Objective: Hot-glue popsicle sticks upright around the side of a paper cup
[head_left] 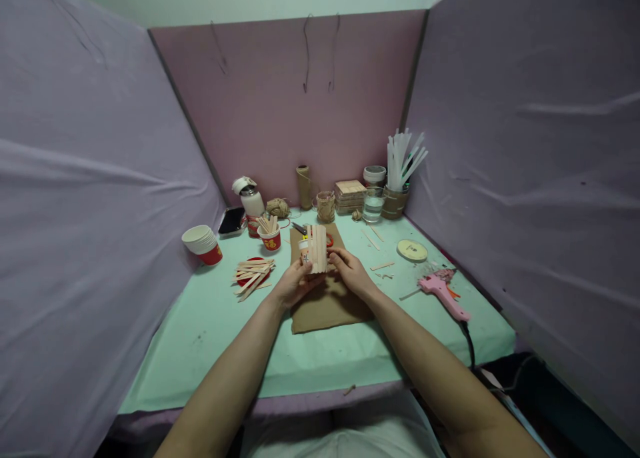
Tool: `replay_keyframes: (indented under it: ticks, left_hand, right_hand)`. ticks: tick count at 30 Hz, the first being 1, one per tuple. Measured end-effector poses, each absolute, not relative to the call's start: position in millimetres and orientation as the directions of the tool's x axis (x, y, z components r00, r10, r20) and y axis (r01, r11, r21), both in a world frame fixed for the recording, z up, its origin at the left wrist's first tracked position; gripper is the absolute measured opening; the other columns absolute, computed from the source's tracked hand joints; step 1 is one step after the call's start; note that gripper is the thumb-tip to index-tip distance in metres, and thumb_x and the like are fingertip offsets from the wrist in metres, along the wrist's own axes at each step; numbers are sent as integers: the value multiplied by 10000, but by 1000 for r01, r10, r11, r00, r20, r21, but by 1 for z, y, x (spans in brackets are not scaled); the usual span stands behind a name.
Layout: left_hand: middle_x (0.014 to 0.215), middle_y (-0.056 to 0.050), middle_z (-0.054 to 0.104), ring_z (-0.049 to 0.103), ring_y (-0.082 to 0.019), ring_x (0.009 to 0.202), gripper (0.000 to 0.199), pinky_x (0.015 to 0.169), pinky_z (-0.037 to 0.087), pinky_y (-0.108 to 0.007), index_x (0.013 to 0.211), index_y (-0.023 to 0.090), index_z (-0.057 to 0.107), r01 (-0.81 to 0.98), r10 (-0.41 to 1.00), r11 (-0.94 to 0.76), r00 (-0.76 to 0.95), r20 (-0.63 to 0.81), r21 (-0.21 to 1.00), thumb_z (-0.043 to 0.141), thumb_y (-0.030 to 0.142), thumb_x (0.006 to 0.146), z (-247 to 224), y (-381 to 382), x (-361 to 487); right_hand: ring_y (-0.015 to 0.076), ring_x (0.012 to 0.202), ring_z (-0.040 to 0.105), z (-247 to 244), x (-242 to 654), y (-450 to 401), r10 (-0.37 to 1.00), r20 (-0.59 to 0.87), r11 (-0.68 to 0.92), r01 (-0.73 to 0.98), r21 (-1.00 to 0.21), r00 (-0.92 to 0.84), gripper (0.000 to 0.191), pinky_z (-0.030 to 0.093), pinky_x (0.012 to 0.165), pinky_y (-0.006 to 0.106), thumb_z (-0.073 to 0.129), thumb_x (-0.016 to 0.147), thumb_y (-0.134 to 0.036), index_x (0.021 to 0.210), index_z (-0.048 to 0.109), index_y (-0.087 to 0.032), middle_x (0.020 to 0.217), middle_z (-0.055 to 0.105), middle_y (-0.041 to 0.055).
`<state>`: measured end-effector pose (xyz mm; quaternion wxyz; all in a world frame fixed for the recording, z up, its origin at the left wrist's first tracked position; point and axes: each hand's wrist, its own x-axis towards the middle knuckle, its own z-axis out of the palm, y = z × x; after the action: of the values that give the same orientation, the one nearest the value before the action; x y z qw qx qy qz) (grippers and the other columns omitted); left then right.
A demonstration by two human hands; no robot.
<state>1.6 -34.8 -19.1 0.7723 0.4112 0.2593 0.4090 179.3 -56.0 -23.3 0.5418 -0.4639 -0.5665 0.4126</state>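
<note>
A white paper cup (303, 245) faced with flat, pale wooden sticks (318, 249) is held low in the left hand (294, 283), seemingly for steadiness, while the right hand's (351, 271) grip alongside cannot be told.

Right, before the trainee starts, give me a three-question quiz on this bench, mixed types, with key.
1. True or false: the pink glue gun lies right of the cardboard.
2. The red cup nearest the cup stack holds: A) water, B) wooden sticks, C) twine.
3. Which hand supports the stick-faced piece at its bottom?

Key: 1 true; 2 B; 3 left hand.
</note>
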Motion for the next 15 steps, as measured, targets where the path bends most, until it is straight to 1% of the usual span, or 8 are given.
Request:
replay_keyframes:
  ticks: [3, 5, 7, 9, 11, 13, 15]
  left_hand:
    - [1211, -132, 666, 641, -244, 1102, 507, 1059, 433, -405, 1189, 149, 593, -450, 820, 376, 569, -65, 810, 710, 414, 773, -15, -35, -2]
    - [1197, -147, 672, 639, -252, 1104, 520, 1060, 420, -403, 1200, 124, 593, -461, 801, 417, 594, -77, 783, 645, 456, 802, -11, -36, -7]
    - [1170, -148, 681, 655, -248, 1052, 562, 1029, 432, -400, 1220, 116, 585, -474, 788, 449, 610, -86, 758, 595, 495, 805, -7, -36, -12]
    - [1131, -141, 691, 672, -229, 954, 612, 970, 460, -384, 1249, 115, 572, -485, 770, 482, 632, -89, 730, 570, 520, 791, -6, -36, -17]
    - [1104, -135, 693, 668, -209, 877, 634, 914, 478, -362, 1260, 118, 567, -487, 747, 517, 658, -94, 703, 561, 529, 778, -7, -37, -18]
    - [1101, -137, 689, 658, -202, 844, 614, 876, 485, -350, 1238, 125, 579, -473, 718, 555, 687, -108, 685, 557, 531, 778, -10, -38, -18]
    - [1105, -141, 687, 655, -203, 836, 576, 855, 486, -348, 1206, 128, 591, -446, 676, 598, 727, -120, 666, 557, 525, 790, -13, -38, -17]
  right_hand:
    - [194, 841, 650, -20, 179, -57, 980, 197, 195, 94, -976, 13, 443, 558, 629, 304, 524, 861, -577, 1133, 617, -240, 1045, 677, 51]
    - [162, 729, 625, -18, 179, -58, 983, 184, 183, 87, -979, -2, 453, 542, 578, 289, 524, 855, -588, 1142, 610, -248, 1012, 669, 39]
    - [146, 690, 602, -16, 179, -60, 982, 188, 189, 88, -978, -13, 455, 538, 568, 286, 529, 852, -587, 1146, 610, -250, 1001, 659, 33]
    - [155, 715, 603, -15, 178, -61, 979, 200, 202, 91, -975, -30, 458, 545, 579, 297, 530, 849, -587, 1143, 616, -247, 1007, 655, 37]
    - [185, 801, 625, -14, 177, -63, 971, 225, 230, 62, -971, -81, 459, 562, 629, 321, 540, 846, -585, 1144, 619, -245, 1027, 657, 46]
    - [217, 930, 633, -13, 175, -64, 955, 267, 266, -21, -964, -132, 472, 570, 728, 347, 573, 837, -573, 1178, 596, -247, 1068, 656, 57]
    - [228, 1026, 619, -13, 174, -65, 943, 301, 283, -133, -950, -143, 516, 558, 813, 361, 615, 823, -553, 1242, 545, -261, 1122, 645, 61]
